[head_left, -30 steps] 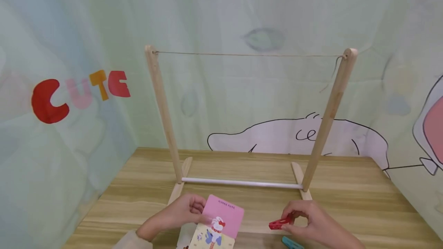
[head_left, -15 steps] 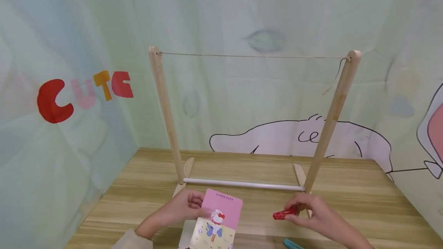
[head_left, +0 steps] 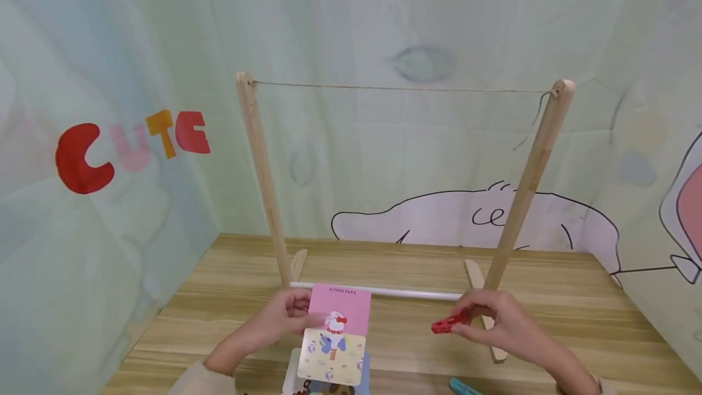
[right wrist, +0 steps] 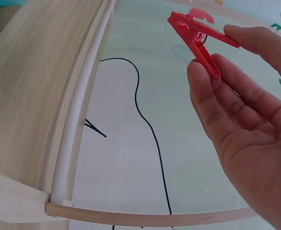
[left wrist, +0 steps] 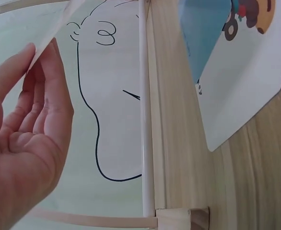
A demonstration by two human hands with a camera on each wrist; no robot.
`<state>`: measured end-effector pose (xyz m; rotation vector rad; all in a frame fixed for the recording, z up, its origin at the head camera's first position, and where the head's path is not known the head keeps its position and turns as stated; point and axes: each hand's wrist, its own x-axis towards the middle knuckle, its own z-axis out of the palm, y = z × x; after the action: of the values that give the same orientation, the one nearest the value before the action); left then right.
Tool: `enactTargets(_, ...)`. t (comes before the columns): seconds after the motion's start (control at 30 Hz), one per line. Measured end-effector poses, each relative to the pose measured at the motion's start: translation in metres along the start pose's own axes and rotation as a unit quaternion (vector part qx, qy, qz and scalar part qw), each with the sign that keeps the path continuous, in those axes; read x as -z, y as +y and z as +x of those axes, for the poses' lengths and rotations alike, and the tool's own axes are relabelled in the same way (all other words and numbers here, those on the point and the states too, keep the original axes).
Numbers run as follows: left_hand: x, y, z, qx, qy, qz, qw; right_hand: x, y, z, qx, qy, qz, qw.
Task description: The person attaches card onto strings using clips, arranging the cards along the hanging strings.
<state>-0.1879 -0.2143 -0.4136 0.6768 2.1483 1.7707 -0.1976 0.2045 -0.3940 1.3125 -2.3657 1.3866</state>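
Observation:
A pink and yellow card (head_left: 341, 308) with a white cartoon rabbit is pinched at its left edge by my left hand (head_left: 286, 314), thumb in front. The left wrist view catches the card (left wrist: 59, 29) nearly edge-on, between thumb and fingers. My right hand (head_left: 496, 317) pinches a red clothespin (head_left: 447, 323) by its handles, apart from the card. Up close in the right wrist view, the thumb sits on one handle of the clothespin (right wrist: 199, 53) and fingertips on the other. Below the held card lie a white picture card (left wrist: 248, 96) and a blue one (left wrist: 203, 38).
A wooden frame stands on the table (head_left: 181, 316), its left post (head_left: 264, 188) and right post (head_left: 529, 185) joined by a string (head_left: 406, 88) on top and a white rod (head_left: 414, 292) low down. A teal clothespin (head_left: 464, 386) lies at the front. A printed curtain (head_left: 351, 157) hangs behind.
My left hand has lifted the card upward and a little left, and the card has turned straighter. My right hand has risen slightly with the red clothespin.

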Motion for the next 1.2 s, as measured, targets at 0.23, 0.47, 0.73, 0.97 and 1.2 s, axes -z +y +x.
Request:
enactTargets(0.23, 0.006, 0.004, -0.001, 0.007, 0.030, 0.004, 0.9995, 0.006, -0.001, 0.006, 0.002, 0.001, 0.003, 1.000)
enactTargets(0.47, 0.012, 0.007, -0.001, 0.018, 0.064, 0.002, 0.9978, 0.008, 0.001, 0.012, 0.014, 0.015, -0.006, 1.000)
enactTargets(0.73, 0.017, 0.012, 0.003, 0.009, 0.088, 0.012, 0.9961, 0.013, 0.000, 0.017, -0.012, 0.010, 0.010, 1.000)
enactTargets(0.97, 0.022, 0.018, 0.005, 0.009, 0.115, 0.029, 0.9928, 0.015, -0.002, 0.022, -0.019, 0.016, 0.010, 1.000)
enactTargets(1.2, 0.025, 0.023, 0.010, 0.006, 0.136, 0.041, 0.9899, 0.019, -0.005, 0.031, -0.020, 0.029, -0.013, 0.999)
